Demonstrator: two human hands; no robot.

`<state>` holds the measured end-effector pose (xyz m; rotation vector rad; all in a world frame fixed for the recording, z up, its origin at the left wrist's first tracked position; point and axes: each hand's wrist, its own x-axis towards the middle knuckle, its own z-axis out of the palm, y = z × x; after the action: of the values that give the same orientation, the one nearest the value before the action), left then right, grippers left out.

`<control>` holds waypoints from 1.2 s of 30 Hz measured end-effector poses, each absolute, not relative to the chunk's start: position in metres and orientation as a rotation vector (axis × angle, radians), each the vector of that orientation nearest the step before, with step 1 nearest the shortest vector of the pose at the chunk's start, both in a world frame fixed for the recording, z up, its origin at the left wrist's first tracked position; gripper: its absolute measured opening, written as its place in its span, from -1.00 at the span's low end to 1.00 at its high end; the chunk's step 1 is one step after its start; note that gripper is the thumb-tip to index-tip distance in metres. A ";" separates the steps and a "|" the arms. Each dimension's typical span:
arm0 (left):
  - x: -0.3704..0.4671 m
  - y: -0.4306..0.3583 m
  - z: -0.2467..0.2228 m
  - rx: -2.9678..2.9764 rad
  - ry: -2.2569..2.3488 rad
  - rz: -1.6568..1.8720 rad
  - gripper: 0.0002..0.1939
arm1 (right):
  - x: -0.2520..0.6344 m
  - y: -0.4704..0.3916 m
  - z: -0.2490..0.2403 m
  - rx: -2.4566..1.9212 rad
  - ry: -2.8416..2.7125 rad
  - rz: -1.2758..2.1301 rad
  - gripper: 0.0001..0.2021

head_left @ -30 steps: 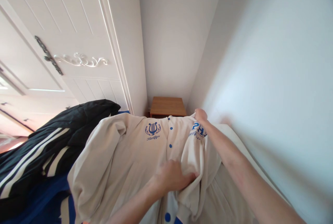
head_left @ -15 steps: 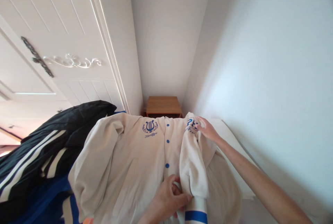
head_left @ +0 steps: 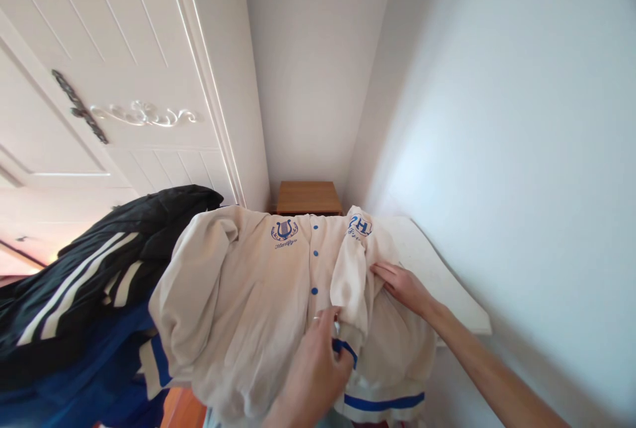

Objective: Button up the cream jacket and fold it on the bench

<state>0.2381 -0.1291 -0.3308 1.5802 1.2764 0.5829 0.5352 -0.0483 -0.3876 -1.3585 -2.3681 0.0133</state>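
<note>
A cream, soft-looking fabric jacket with blue trim (head_left: 263,295) lies front up on the white, flat-edged tabletop (head_left: 450,292), its hem falling past the tabletop's near edge. The sleeve on the right is doubled inward over the chest, apparently so that it stays within the body's outline. The right hand (head_left: 405,287) is open, its fingers straight and laid on the fabric beside that sleeve, probably to steady or smooth it. The left hand (head_left: 318,362), over the tabletop's near side, is curled at the blue-banded cuff (head_left: 345,350), likely to guide its lie; whether it pinches the cloth I cannot tell.

The jacket looks rumpled: the sleeve on the left sits puffed and loose, and creases run down the front. Round blue buttons (head_left: 315,291) line the middle, with a blue lyre emblem (head_left: 284,230) to their left. Blue lettering on the turned-in sleeve is partly lost in folds. A black garment with white stripes (head_left: 163,229) is heaped at the tabletop's left end, and a brown wooden cabinet (head_left: 309,196) stands beyond its far edge.
</note>
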 end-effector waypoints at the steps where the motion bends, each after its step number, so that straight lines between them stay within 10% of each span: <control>1: 0.229 -0.125 -0.334 1.431 1.247 0.686 -0.44 | 0.540 -0.049 -0.386 -1.343 -2.335 -0.003 -0.54; 6: 0.173 -0.125 -0.361 0.698 1.220 0.850 -0.40 | 0.561 -0.063 -0.392 -1.229 -2.314 -0.010 -0.65; 18: 0.166 -0.102 -0.319 1.818 1.726 0.470 -0.51 | 0.516 -0.044 -0.347 -1.225 -2.222 0.029 -0.57; 36: 0.196 -0.103 -0.346 1.567 1.421 0.641 -0.77 | 0.456 0.107 -0.339 -1.342 -2.603 0.352 -0.72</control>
<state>0.1963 -0.1033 -0.3463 1.5669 1.4206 0.6409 0.4558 0.1074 -0.3394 -1.3418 -2.6031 0.3523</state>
